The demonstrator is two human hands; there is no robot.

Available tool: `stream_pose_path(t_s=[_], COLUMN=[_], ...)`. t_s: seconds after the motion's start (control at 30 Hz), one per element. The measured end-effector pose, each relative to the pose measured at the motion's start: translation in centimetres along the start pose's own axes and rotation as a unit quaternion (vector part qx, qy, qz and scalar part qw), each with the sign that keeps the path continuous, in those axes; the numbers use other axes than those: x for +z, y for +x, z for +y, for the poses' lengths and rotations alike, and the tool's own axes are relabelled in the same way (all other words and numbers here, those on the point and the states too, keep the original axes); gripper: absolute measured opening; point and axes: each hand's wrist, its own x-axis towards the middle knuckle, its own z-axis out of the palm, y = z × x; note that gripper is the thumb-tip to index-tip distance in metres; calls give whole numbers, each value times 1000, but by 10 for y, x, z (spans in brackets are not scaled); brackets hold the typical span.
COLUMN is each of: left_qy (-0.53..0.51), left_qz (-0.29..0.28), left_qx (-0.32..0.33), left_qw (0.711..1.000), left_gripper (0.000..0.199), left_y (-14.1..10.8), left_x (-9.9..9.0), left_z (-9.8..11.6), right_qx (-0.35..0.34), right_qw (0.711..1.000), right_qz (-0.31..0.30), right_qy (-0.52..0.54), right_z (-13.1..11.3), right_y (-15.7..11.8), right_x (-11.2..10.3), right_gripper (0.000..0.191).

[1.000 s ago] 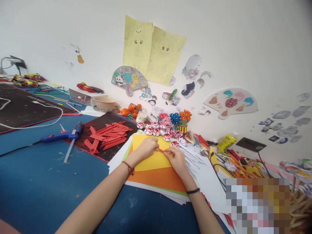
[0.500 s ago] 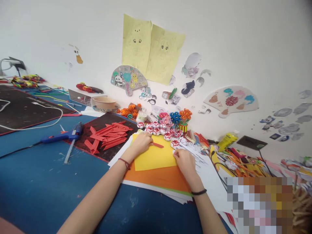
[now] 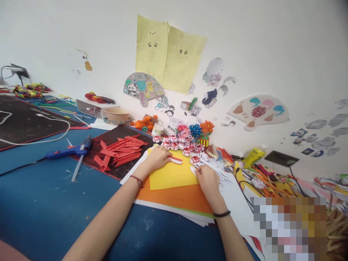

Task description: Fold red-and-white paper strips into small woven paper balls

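On a yellow sheet of paper (image 3: 171, 177), my left hand (image 3: 160, 158) has its fingers curled down on the near end of a folded red paper strip (image 3: 176, 158). A white edge now shows along the strip's lower side; whether it is a second strip or the strip's own back, I cannot tell. My right hand (image 3: 208, 178) is closed in a pinch on a small white paper strip (image 3: 193, 170) at the sheet's right edge. Behind both hands sit several red-and-white folded paper balls (image 3: 187, 150).
Folded red strips (image 3: 123, 152) lie heaped on a dark mat to the left, beside a blue glue gun (image 3: 81, 148). Orange paper (image 3: 174, 199) is under the yellow sheet. White strips (image 3: 220, 172), a yellow bottle (image 3: 255, 156) and paper scraps crowd the right. Paper flowers (image 3: 195, 131) stand behind.
A white edge has appeared along the red strip under my left hand. My right hand has shifted slightly right, and more of its white strip shows. My left fingers lie a little flatter.
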Motion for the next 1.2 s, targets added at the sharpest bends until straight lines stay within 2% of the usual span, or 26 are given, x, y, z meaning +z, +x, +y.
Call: stream_pose_path(t_s=[0.1, 0.17, 0.23, 0.3, 0.37, 0.43, 0.53, 0.63, 0.73, 0.83, 1.03, 1.1, 1.2], left_qy=[-14, -5, 39, 105, 144, 174, 176, 175, 177, 182, 221, 226, 222], left_qz=[13, 30, 48, 58, 54, 25, -6, -23, -30, -27, 16, 14, 10], left_qx=[-13, -40, -107, -198, -254, -294, -318, -324, -323, -320, -344, -351, -338], left_qw=[1000, 999, 992, 973, 955, 940, 931, 929, 929, 929, 912, 908, 915], left_gripper=[26, 28, 28, 28, 31, 32, 29, 29, 32, 33, 37, 37, 35], left_y=[2, 3, 2, -2, -9, -18, -27, -30, -28, -27, -29, -29, -30], left_x=[-5, -12, -22, -33, -43, -51, -57, -59, -60, -61, -58, -56, -57], left_z=[2, 2, -1, -6, -13, -19, -23, -21, -17, -16, -24, -27, -29], right_qx=[15, 11, 21, 44, 67, 85, 86, 83, 107, 116, 109, 120, 125], right_qw=[992, 964, 900, 809, 740, 704, 655, 610, 589, 587, 591, 587, 602], right_qz=[45, 71, 53, -1, -49, -76, -120, -145, -144, -131, -142, -150, -146], right_qy=[120, 254, 432, 586, 668, 701, 741, 774, 788, 790, 787, 786, 775], right_z=[2, 2, 1, -2, -6, -10, -15, -19, -21, -22, -23, -21, -19], right_y=[5, 9, 13, 14, 12, 8, 3, 2, 3, 3, -1, 0, 1], right_x=[1, 4, 7, 10, 10, 7, 2, -2, -3, -3, -6, -5, -1], right_gripper=[14, 13, 22, 31, 39, 47, 59, 55, 39, 31, 35, 42, 42])
